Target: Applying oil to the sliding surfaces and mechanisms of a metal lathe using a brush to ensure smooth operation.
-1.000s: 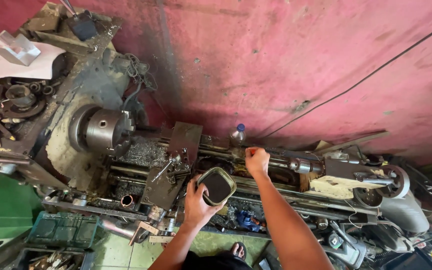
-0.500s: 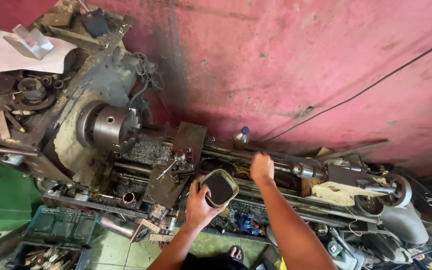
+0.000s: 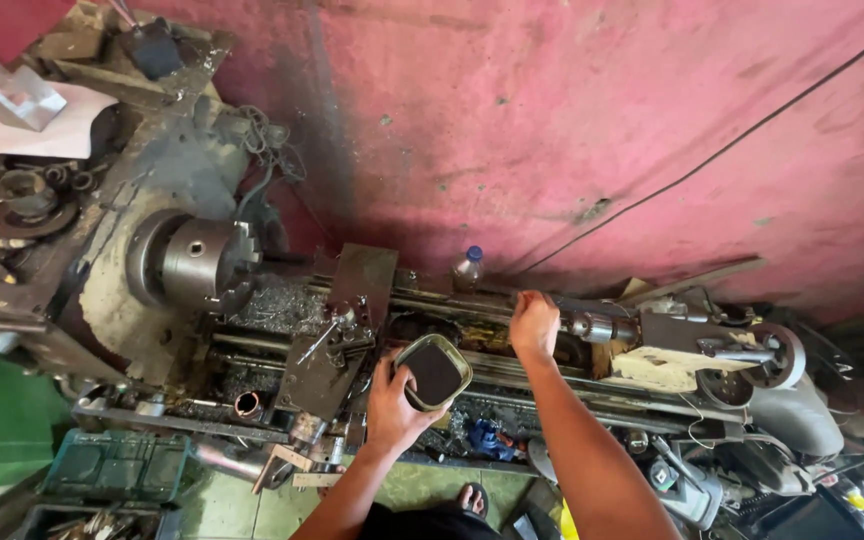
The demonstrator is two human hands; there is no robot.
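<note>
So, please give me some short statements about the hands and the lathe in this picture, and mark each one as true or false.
1. The left hand holds a rounded metal tin with a dark inside. True.
2. The right hand rests on the chuck. False: it is on the lathe bed near the tailstock, far from the chuck.
3. A small plastic bottle with a blue cap stands by the pink wall behind the lathe. True.
4. The wall is painted green. False: it is pink.
5. A long workpiece is clamped in the chuck. False: no bar shows in it.
</note>
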